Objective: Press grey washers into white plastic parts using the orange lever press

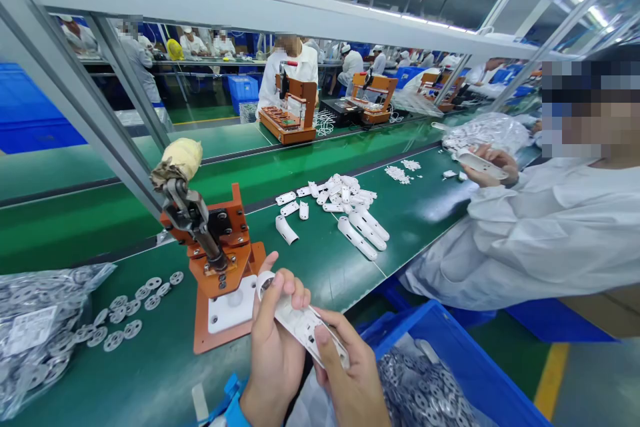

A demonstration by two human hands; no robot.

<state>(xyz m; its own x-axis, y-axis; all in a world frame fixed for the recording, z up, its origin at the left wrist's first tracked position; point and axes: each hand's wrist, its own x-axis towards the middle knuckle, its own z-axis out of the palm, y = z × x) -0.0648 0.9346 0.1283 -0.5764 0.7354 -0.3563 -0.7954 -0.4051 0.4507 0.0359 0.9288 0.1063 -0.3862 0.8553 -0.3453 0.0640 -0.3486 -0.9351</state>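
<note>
Both my hands hold one long white plastic housing point(295, 319), tilted with its hollow inner side towards me. My left hand point(277, 333) grips its rounded upper end, fingers wrapped over it. The lower end is between the thumb and fingers of my right hand point(345, 360). Just behind my left hand stands an orange toggle press point(220, 273) with a white base block point(233, 307). Beyond my hands, several similar long white housings point(357, 239) lie beside a pile of small white plastic parts point(345, 192) on the green bench.
Left of the press lie loose grey slotted discs point(118, 313) and a clear bag point(35, 327) of them. A blue bin point(465, 347) holding grey parts stands at lower right. A co-worker point(560, 227) at right holds a white housing. Orange fixtures point(290, 110) stand across the bench.
</note>
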